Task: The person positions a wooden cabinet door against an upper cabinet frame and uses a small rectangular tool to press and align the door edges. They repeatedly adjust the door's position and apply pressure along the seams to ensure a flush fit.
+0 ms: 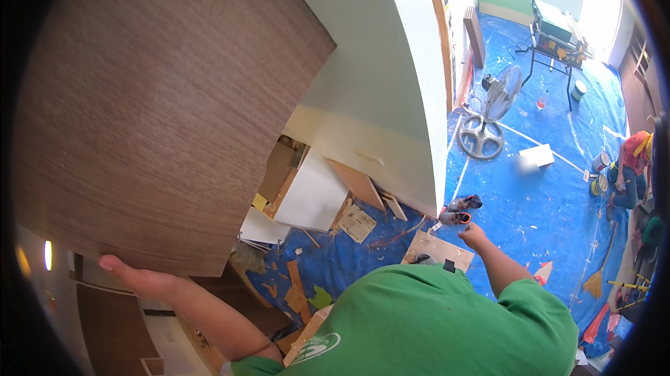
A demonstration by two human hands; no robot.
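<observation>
A large brown wood-grain panel fills the upper left, tilted, with its lower edge close to me. Beneath that edge my left hand bears against the panel, thumb stretched along it; the other fingers are mostly hidden. My right hand is out to the right with its fingers curled closed. Whatever it may hold is hidden. Below it on the floor lies a light wooden board, and just beyond it is a pair of grey shoes.
A pale wall stands beside the panel. Blue sheeting covers the floor, with wood offcuts at lower left. Farther off are a fan, a machine on a folding stand, paint cans and a crouching person.
</observation>
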